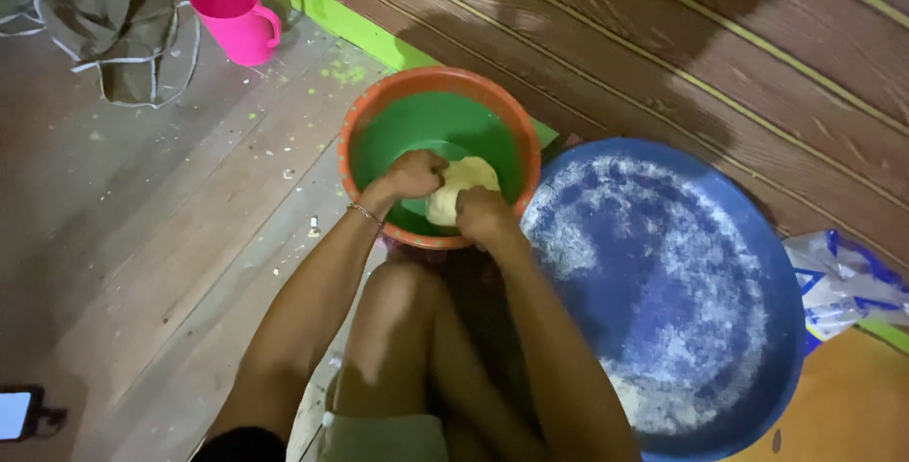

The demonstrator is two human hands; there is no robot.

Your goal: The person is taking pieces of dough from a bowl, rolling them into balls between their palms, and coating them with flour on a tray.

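A green basin with an orange rim stands on the wooden floor in front of my knees. Inside it lies a pale yellow lump of dough. My left hand is curled into a fist and presses on the dough's left side; a thin bracelet circles that wrist. My right hand grips the dough from the near right side. Both hands touch the dough, which is partly hidden under them.
A large blue tray dusted with white flour lies to the right, touching the basin. A pink jug and a crumpled grey cloth sit far left. A plastic bag lies right; a phone bottom left. A wooden wall runs behind.
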